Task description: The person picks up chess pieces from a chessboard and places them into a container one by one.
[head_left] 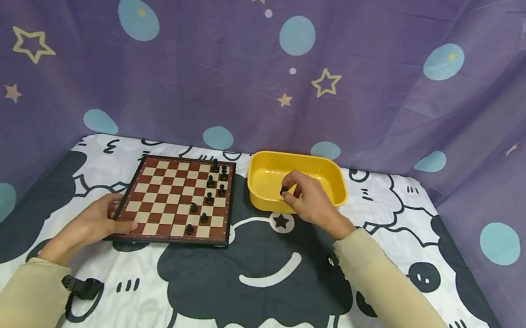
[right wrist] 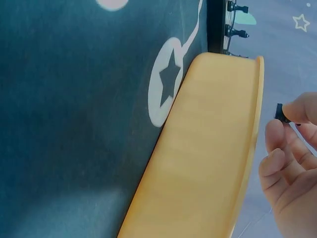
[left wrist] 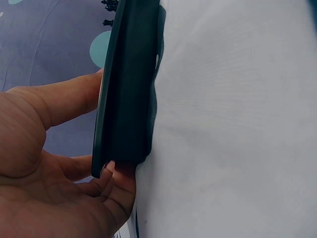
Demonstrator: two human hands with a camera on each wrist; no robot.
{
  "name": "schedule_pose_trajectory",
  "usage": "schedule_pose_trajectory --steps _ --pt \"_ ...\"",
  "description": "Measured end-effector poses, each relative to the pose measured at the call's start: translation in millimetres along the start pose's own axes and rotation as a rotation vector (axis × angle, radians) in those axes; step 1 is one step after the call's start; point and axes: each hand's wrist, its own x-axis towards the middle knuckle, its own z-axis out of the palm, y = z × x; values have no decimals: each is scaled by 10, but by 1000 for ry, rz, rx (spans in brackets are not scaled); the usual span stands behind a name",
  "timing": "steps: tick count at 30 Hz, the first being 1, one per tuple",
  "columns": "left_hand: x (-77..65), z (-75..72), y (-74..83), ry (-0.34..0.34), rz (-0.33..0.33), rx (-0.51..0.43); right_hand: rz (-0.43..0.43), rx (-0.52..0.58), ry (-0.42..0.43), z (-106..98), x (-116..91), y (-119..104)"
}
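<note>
A folding chessboard (head_left: 153, 193) with red-brown and cream squares lies on the left. My left hand (head_left: 90, 221) grips its front-left corner, thumb on top. In the left wrist view, the other fingers of that hand (left wrist: 74, 183) reach under the board's dark side (left wrist: 129, 89). Several black chess pieces (head_left: 209, 199) stand on the board's right half. My right hand (head_left: 309, 197) pinches a small black chess piece (right wrist: 280, 113) between thumb and fingertips. In the head view it overlaps the yellow plastic basin (head_left: 264, 204); the right wrist view shows the piece above the basin's rim (right wrist: 255, 134).
A cloth (head_left: 254, 297) with black-and-white cartoon sheep covers the table. Behind it hangs a purple curtain (head_left: 196, 65) with stars and dots, close to the basin's back side. The board's right edge is just left of the basin.
</note>
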Motion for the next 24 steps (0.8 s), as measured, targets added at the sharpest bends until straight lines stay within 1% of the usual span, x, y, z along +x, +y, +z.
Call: schedule_pose_trajectory --steps 4,10,19,24 --pt "-4 -5 -3 0 4 2 12 -17 7 -27 12 60" --pt "1 -2 2 0 -8 5 23 -23 27 -63 39 159" --pt "1 -5 -5 0 6 7 68 -10 48 -145 107 254" --pt "-2 -1 -4 1 13 11 118 13 81 -168 153 373"
